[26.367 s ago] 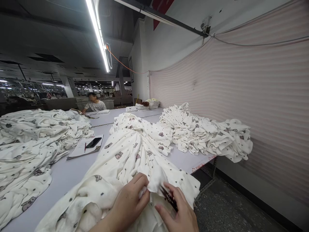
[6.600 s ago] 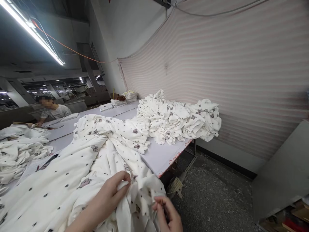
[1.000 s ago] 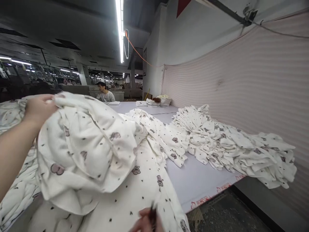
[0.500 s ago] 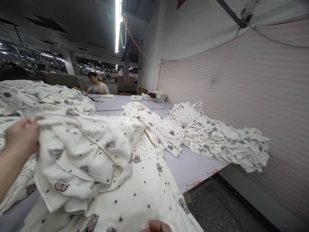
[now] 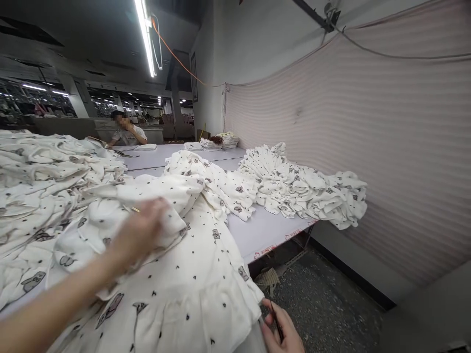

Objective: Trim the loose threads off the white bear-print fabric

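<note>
A white garment [image 5: 209, 264] with small printed animals and dark specks lies spread before me, with a gathered, ruffled lower part. Over its bunched upper folds is my left hand [image 5: 145, 228], smeared by motion, so its grip on the cloth cannot be made out. My right hand [image 5: 283, 328] is at the garment's lower right edge, close to the table's side. Its fingers are closed around slim dark thread snips [image 5: 276, 321], partly hidden by the hand. The fingertips meet the garment's corner; whether they pinch it is unclear.
A large heap of matching garments [image 5: 44, 181] lies left, and another pile [image 5: 305, 189] lies right against the striped cloth-covered wall [image 5: 349, 122]. Folded stacks [image 5: 228, 140] stand at the back of the table [image 5: 265, 225]. A person [image 5: 127, 130] sits at the far end.
My left hand has moved right, from the left edge of the lifted cloth to over its folds, and the cloth has sunk. My right hand has moved right to the garment's edge. The view has shifted.
</note>
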The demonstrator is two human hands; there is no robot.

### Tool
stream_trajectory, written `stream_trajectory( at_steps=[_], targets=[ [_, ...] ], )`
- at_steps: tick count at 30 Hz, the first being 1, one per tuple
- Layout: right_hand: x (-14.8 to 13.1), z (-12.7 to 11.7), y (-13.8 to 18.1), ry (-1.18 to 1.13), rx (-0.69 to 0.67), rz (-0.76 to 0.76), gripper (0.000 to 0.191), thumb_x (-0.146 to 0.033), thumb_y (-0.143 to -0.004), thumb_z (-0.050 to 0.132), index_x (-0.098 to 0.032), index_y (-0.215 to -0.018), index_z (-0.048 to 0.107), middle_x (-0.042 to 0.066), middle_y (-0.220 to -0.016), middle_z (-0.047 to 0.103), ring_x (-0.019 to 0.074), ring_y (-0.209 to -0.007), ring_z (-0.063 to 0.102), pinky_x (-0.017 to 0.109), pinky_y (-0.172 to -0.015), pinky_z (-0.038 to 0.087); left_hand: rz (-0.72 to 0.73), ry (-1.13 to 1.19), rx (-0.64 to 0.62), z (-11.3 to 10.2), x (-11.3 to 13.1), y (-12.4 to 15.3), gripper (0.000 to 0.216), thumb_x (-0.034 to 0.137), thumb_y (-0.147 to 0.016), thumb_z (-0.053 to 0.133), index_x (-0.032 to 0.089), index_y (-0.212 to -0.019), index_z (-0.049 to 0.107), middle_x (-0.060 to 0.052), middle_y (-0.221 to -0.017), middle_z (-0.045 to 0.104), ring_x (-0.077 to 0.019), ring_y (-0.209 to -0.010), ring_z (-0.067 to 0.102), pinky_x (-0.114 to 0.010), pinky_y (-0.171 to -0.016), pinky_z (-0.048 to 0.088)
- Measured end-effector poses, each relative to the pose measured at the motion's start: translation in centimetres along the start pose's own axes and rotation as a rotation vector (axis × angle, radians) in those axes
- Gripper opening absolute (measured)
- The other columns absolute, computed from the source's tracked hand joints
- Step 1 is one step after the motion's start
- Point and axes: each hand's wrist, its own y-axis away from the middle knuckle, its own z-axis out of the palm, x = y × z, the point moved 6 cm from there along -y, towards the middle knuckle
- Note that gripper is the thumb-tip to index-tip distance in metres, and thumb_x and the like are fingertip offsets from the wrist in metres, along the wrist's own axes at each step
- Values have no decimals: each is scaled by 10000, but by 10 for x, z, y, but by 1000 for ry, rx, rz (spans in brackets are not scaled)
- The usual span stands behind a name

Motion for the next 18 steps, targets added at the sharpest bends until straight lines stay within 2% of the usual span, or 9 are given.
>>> stream_trajectory(
  at_steps=[1,3,4,6,9,11,13,15,18],
  targets=[
    [-1,5,-1,-10,-23,-23,411,-513,-778,621,-192,-1019,706,59,-776,657,171,-678,670,192,-589,556,81,71,-69,23,33,26,214,213,-779,590,239,-982,649,-75,-1116,674,-242,-999,624,-309,-882,487],
    [-5,11,-2,-30,-34,-56,399,-454,-768,643,-180,-1056,673,57,-823,648,161,-688,655,196,-634,557,299,311,-356,73,101,80,332,282,-701,695,247,-1027,640,-124,-1118,664,-283,-932,621,-338,-812,513],
    [-8,13,-3,-47,-32,-68,393,-429,-774,639,-176,-1074,655,65,-868,650,161,-711,652,198,-650,556,339,321,-467,94,125,102,441,297,-610,764,205,-1022,640,-155,-1106,653,-321,-906,611,-380,-773,513],
    [-17,15,-2,-82,-44,-91,360,-381,-808,597,-178,-1104,628,76,-940,640,160,-753,644,190,-642,550,304,219,-514,122,150,129,341,198,-616,708,159,-948,641,-174,-1022,651,-359,-888,578,-438,-736,478],
    [-35,17,-2,-59,-116,-155,225,-318,-860,520,-207,-1009,647,47,-883,612,157,-745,625,188,-621,529,289,316,-409,129,158,138,243,34,-698,480,167,-869,591,-146,-1059,619,-308,-937,542,-421,-795,434],
    [-48,17,-5,-10,-140,-200,170,-298,-878,493,-222,-898,644,24,-807,588,158,-709,611,194,-595,510,214,530,-368,123,149,132,183,60,-760,442,190,-839,543,-112,-1016,617,-254,-888,545,-363,-778,429],
    [-60,16,-11,22,-123,-232,160,-290,-891,478,-225,-848,617,20,-784,581,165,-704,602,196,-554,485,2,761,-403,121,134,126,50,191,-835,472,208,-818,516,-54,-848,610,-207,-759,538,-303,-687,422],
    [-70,15,-19,41,-87,-254,124,-286,-887,488,-224,-864,593,23,-791,594,172,-713,600,200,-537,468,-250,998,-473,121,123,122,119,319,-855,524,205,-824,539,1,-723,567,-170,-675,508,-265,-629,400],
    [-82,19,-24,37,-83,-296,108,-295,-881,512,-223,-835,577,14,-756,602,168,-686,607,208,-569,478,-490,1347,-547,119,121,120,240,402,-787,651,177,-852,602,6,-768,602,-153,-735,527,-256,-688,409]
  ],
)
